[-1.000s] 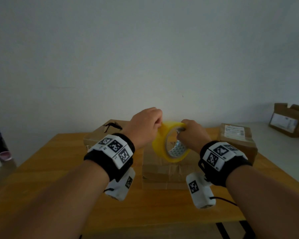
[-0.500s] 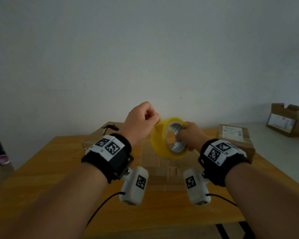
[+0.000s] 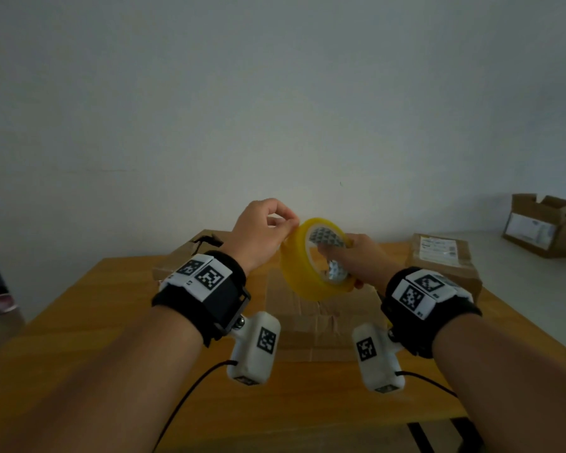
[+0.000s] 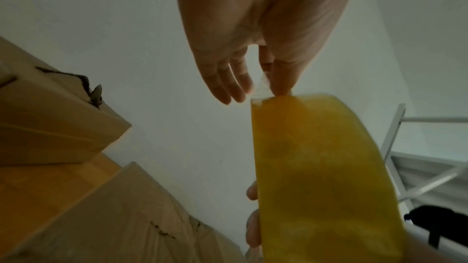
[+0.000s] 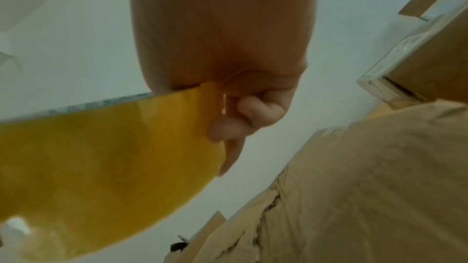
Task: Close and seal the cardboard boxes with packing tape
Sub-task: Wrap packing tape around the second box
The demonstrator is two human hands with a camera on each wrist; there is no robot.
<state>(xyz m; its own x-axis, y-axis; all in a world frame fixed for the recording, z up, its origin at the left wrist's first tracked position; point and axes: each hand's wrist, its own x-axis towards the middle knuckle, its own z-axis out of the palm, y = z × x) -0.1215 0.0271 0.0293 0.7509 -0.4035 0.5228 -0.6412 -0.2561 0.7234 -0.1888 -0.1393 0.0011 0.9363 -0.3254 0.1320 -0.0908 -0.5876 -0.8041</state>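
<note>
**Two hands work the free end of a yellow tape roll above a cardboard box**

A person's forearms reach forward over a wooden worktop (image 3: 79, 322), each wrist wearing a black band with square black-and-white markers and a white camera pod hanging below.

The right hand (image 3: 356, 259) holds a roll of yellow packing tape (image 3: 299, 273) upright in the air, fingers hooked through the patterned core and curled round the rim. In the right wrist view the curled fingers (image 5: 253, 115) grip the roll's edge.

The left hand (image 3: 258, 233) sits at the top left of the roll, thumb and forefinger pinching the loose end of the tape. The left wrist view shows a small clear tab of tape (image 4: 262, 87) caught between the thumb and fingertips just above the roll's edge, the other fingers hanging loosely beside it.

Directly beneath the roll, near the middle of the worktop, lies a closed cardboard box (image 3: 307, 325) with a creased, worn top. A second box (image 3: 183, 259) with a torn top stands behind it on the left. A third box with a white label (image 3: 445, 263) sits at the right of the worktop.

Farther right, on a separate pale surface, an open box (image 3: 549, 223) stands with its flaps up
</note>
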